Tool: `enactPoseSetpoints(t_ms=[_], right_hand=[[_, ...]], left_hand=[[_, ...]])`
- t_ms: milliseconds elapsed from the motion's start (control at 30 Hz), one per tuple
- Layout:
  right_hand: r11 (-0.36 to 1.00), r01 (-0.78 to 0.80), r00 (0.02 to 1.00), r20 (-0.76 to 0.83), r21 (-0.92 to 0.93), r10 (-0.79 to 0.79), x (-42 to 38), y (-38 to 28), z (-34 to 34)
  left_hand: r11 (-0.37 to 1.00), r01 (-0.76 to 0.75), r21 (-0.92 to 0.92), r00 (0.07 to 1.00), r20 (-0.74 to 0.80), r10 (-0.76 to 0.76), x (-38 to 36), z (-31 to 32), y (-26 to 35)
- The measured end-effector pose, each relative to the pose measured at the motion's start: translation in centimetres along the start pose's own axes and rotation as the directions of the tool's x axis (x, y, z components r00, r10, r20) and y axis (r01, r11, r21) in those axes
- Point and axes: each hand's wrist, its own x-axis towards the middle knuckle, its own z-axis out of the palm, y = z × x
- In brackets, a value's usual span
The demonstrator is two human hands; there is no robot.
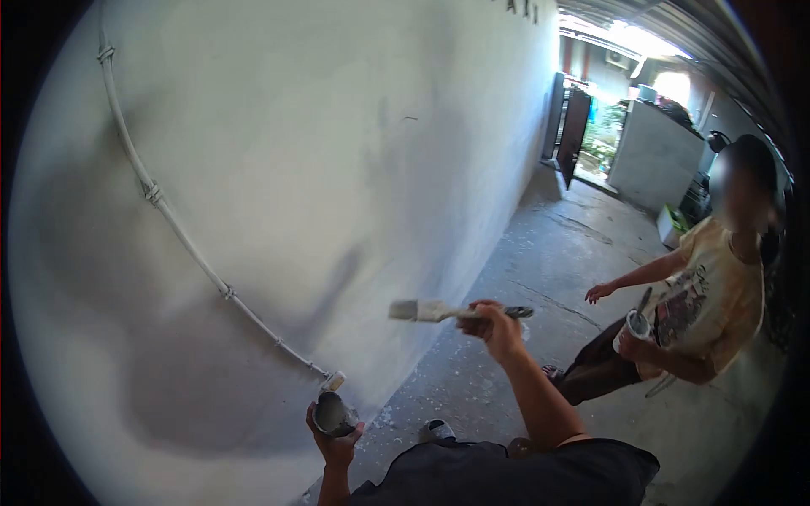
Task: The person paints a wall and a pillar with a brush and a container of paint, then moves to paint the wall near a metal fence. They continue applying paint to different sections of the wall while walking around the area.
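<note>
- The right hand point(494, 327) is closed around the handle of a paintbrush point(429, 311); the dark end of the handle sticks out past the fist.
- The brush is in front of the wall point(278, 143), roughly level, with its pale bristles pointing left. Whether the bristles touch the wall, I cannot tell.
- The left hand point(337, 449) grips a cup point(336, 415), fingers on one side and thumb on the other. The cup's open mouth faces the camera and shows grey inside; how full it is, I cannot tell.
- The cup is low by the wall, below and to the left of the brush and well apart from it.
- Just above the cup in the view, a small box point(335, 381) sits at the lower end of a thin pipe point(181, 223), which runs up the wall through several clips.
- Another person point(713, 295) stands to the right, one hand around a tub point(629, 339) with a handle standing out of it, the other hand held out with nothing in it.
- Pale specks dot the grey floor point(540, 253).
- Farther back are a dark door point(575, 135) and a low partition point(654, 160).
</note>
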Motion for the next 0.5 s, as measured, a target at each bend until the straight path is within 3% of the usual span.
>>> enactPoseSetpoints(t_ms=[67, 167, 200, 267, 333, 500], right_hand=[[0.996, 0.088, 0.996, 0.007, -0.024, -0.088, 2.7, -1.3, 0.0], [0.999, 0.046, 0.998, 0.044, -0.007, -0.046, 5.4, -1.6, 1.1], [0.999, 0.032, 0.997, 0.07, 0.014, -0.033, 6.0, -0.7, 1.6], [0.998, -0.053, 0.99, 0.129, -0.019, 0.055, 6.7, 1.8, 3.6], [0.993, -0.114, 0.977, 0.178, -0.032, 0.117, 5.8, 3.6, 5.1], [0.966, -0.25, 0.912, 0.318, -0.069, 0.259, 0.3, 9.2, 9.4]], left_hand=[[0.998, 0.003, 0.058, 0.998, -0.068, 0.0, 0.1, 0.8, 0.8], [0.985, 0.042, 0.168, 0.989, -0.148, -0.017, -0.1, 1.6, 0.7], [0.993, 0.086, 0.075, 0.985, -0.155, -0.074, -0.1, 1.9, 1.4], [0.986, 0.168, -0.011, 0.961, -0.222, -0.166, -0.2, 1.0, 0.6], [0.977, 0.107, 0.183, 0.972, -0.228, -0.064, -1.6, -0.2, -0.8], [0.971, 0.164, 0.172, 0.954, -0.279, -0.112, -5.0, -5.4, -0.5]])
